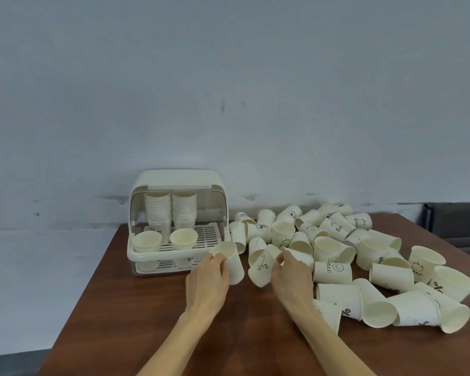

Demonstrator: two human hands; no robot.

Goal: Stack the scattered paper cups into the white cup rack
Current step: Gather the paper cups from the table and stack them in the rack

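Brown table [136,308] against a grey wall. We note the left hand [208,280] gripping a cup [229,263], mouth tilted up-left, just right of the white cup rack [174,221] at the far-left corner; right hand [291,278] pinches a "Hi" cup [261,270].

Two bare hands are in play, the left hand [208,275] and the right hand [291,278], each holding one cream paper cup, a plain one [232,264] on the left and one printed "Hi" [261,268] on the right. One white plastic cup rack with a raised lid [174,180] sits on the one brown wooden surface [136,308], and inside it I count two tall stacks of nested cups [158,213] at the back and two short stacks [147,241] in front. The loose cream paper cups [334,271] tumbled on the right run to roughly thirty, too overlapped for an exact count.
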